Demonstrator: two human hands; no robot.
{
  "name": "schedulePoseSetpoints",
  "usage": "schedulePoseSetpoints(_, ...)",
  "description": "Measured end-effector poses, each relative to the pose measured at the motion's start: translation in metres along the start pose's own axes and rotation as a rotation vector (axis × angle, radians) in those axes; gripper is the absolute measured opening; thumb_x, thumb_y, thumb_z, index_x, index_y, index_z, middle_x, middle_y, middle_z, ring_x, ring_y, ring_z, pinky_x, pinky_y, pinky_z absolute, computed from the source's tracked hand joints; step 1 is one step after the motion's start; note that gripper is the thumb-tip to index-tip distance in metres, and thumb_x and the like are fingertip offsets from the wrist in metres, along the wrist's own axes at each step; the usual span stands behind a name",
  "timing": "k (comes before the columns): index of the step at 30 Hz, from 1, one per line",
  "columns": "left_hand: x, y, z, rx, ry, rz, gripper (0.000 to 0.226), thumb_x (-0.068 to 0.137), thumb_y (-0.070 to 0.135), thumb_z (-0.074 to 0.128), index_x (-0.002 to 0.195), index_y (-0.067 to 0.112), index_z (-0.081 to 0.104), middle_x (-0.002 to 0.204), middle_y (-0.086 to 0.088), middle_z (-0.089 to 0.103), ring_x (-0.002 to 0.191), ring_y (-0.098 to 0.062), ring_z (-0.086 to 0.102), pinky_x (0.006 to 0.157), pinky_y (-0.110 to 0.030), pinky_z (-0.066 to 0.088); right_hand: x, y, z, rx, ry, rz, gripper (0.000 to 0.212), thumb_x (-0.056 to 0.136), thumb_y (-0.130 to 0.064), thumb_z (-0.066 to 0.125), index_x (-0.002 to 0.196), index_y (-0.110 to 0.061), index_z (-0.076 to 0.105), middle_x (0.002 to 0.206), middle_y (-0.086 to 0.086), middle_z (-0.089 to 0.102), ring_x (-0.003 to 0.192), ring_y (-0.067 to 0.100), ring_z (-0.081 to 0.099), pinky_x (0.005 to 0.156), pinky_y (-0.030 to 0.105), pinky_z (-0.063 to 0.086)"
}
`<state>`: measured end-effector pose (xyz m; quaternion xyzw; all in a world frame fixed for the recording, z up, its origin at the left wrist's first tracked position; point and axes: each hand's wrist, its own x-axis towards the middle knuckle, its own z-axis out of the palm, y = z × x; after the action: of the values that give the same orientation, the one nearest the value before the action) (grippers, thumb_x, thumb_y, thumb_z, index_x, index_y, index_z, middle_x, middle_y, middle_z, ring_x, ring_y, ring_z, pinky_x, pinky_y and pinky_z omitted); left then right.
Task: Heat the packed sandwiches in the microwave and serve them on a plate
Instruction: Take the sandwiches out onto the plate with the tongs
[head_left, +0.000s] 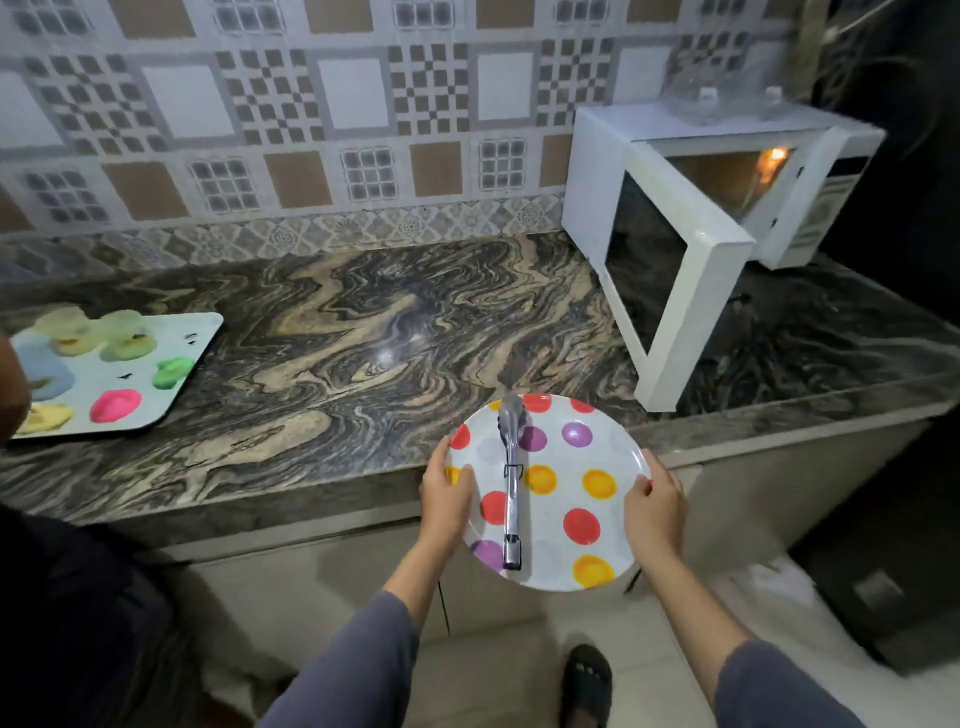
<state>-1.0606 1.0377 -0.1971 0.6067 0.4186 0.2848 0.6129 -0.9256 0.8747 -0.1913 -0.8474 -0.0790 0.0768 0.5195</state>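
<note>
A white plate (566, 457) with red, orange and purple dots is held in the air at the counter's front edge. My left hand (447, 493) grips its left rim and my right hand (655, 506) grips its right rim. Metal tongs (511, 483) lie lengthwise across the plate, tips pointing away from me. The white microwave (779, 171) stands at the back right with its door (670, 291) swung open and the inside lit. What is inside cannot be made out. No sandwich is visible.
The marbled stone counter (322, 332) spans the view. A pale tray (150, 374) with coloured doughnut prints lies at the left. Another person's dark sleeve (62, 597) is at the lower left. My sandalled foot (587, 680) stands on the floor.
</note>
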Motion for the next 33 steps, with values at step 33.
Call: schedulePoseSetpoints(33,-0.094,0.046,0.431,-0.025,-0.353,-0.074,0.043,0.09,-0.001,0.044,0.131,0.012,0.047,0.09,0.009,0.059,0.076,-0.006,0.059,0.054,-0.007,0.047,0.181,0.138,-0.348,0.033,0.391,0.179,0.04,0.095,-0.002,0.039,0.133,-0.01,0.05,0.128,0.017,0.05,0.119,0.033,0.048,0.093,0.033,0.04)
